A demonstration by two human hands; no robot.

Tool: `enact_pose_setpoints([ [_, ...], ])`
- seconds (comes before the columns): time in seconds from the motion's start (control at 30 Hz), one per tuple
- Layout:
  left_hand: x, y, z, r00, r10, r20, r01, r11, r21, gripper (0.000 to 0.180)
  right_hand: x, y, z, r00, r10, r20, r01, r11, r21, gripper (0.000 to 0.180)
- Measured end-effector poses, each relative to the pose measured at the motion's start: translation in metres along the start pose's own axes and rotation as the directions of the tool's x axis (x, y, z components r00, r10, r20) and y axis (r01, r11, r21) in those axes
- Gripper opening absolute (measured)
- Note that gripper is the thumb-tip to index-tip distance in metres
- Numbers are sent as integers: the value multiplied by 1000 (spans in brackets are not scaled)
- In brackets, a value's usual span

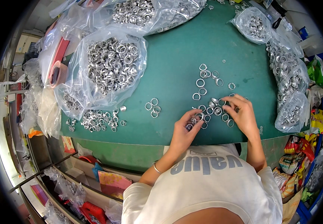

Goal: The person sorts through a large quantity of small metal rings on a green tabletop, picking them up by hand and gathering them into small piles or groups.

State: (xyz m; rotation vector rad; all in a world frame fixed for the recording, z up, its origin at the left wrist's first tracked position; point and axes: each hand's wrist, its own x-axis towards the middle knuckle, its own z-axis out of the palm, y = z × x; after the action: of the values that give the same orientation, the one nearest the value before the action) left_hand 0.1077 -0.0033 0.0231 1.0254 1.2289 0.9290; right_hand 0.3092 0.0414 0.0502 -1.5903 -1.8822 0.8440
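Note:
Several small silver metal rings [206, 87] lie scattered on the green table [176, 56]. My left hand [185, 128] rests at the near edge of this cluster, its fingertips pinching small rings [195, 119]. My right hand [243, 114] lies palm down over the right side of the cluster, fingers curled onto rings [221, 102] beneath them. A few rings [153, 106] sit apart to the left of my hands.
A large clear bag of metal rings [111, 67] lies at the left, with a loose pile of rings [98, 120] below it. More ring bags [286, 74] line the right edge and the back [146, 13]. Shelves with packets [94, 183] are below the table.

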Motion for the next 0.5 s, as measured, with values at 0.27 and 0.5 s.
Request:
enact_pose_setpoints([
  [0.27,-2,2,2,1000,1,2,-1,1000,-13,31,-1,15,6,994,-107,38,67,821,567,15],
  [0.5,1,12,7,982,167,84,-171,984,46,32,-7,14,25,922,175,345,-367,115,923,20],
])
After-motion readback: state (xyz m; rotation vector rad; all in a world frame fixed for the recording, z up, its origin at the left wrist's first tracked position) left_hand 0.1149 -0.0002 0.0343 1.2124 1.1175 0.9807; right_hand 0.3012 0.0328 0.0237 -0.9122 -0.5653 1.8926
